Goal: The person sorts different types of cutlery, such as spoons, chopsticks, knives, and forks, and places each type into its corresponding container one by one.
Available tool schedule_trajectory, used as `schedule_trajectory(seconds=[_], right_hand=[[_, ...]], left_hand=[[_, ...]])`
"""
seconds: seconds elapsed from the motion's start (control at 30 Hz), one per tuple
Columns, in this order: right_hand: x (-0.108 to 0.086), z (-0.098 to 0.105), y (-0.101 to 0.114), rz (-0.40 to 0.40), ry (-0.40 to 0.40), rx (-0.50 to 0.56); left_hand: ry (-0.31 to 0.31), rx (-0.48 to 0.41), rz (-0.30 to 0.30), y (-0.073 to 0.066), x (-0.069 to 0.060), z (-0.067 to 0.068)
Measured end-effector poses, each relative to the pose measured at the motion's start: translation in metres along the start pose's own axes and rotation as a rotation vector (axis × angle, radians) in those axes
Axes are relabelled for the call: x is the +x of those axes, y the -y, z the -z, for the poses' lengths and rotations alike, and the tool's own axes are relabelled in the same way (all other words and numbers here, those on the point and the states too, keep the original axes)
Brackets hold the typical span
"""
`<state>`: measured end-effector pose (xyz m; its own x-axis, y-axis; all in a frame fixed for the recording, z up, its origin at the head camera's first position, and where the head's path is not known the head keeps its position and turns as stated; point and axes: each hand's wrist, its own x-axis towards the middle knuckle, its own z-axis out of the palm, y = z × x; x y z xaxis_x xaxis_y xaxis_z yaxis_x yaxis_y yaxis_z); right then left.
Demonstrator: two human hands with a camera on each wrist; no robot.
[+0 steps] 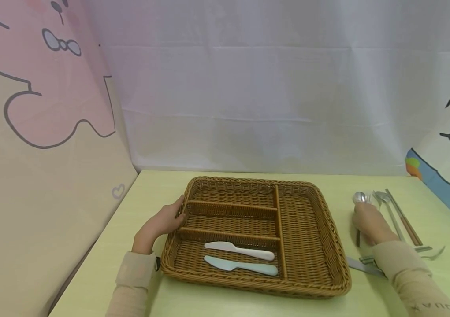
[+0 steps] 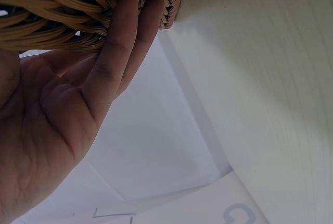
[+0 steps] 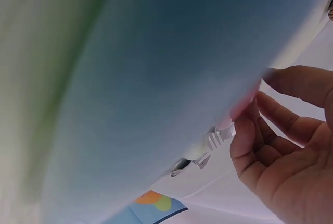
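Observation:
A brown wicker basket [image 1: 282, 229] with compartments stands on the table. My left hand [image 1: 169, 216] grips its left rim, thumb over the edge; in the left wrist view its fingers [image 2: 117, 41] press the woven outer side. A white knife [image 1: 240, 251] and a pale mint knife [image 1: 240, 266] lie in the front left compartment. To the basket's right, my right hand [image 1: 370, 222] is down among loose cutlery, beside a spoon [image 1: 360, 197]. In the right wrist view its curled fingers and thumb pinch a pink thing [image 3: 244, 103], mostly hidden by a blurred blue-grey shape.
Another metal spoon [image 1: 383, 196] and chopsticks [image 1: 407, 222] lie right of my right hand. A metal blade [image 1: 363, 266] and a fork [image 1: 435, 253] are partly under the right sleeve. A white curtain [image 1: 248, 110] hangs behind the table, printed cloths at both sides.

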<state>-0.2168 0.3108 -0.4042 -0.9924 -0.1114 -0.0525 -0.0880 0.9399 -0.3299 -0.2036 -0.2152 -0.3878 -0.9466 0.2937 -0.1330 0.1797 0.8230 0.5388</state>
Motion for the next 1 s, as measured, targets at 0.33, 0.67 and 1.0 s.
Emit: schedule_trajectory(seconds=[0.33, 0.67, 1.0], right_hand=[[-0.0002, -0.0012, 0.0004, -0.001, 0.004, 0.022], [-0.0014, -0.0011, 0.0020, -0.050, -0.005, 0.036], [-0.0026, -0.0049, 0.0026, -0.080, 0.013, 0.048]], left_hand=[[-0.005, 0.002, -0.003, 0.0006, 0.0010, 0.0000], [-0.002, -0.005, -0.007, -0.0006, -0.0006, 0.0004], [-0.001, -0.011, -0.005, -0.0008, -0.0011, 0.0001]])
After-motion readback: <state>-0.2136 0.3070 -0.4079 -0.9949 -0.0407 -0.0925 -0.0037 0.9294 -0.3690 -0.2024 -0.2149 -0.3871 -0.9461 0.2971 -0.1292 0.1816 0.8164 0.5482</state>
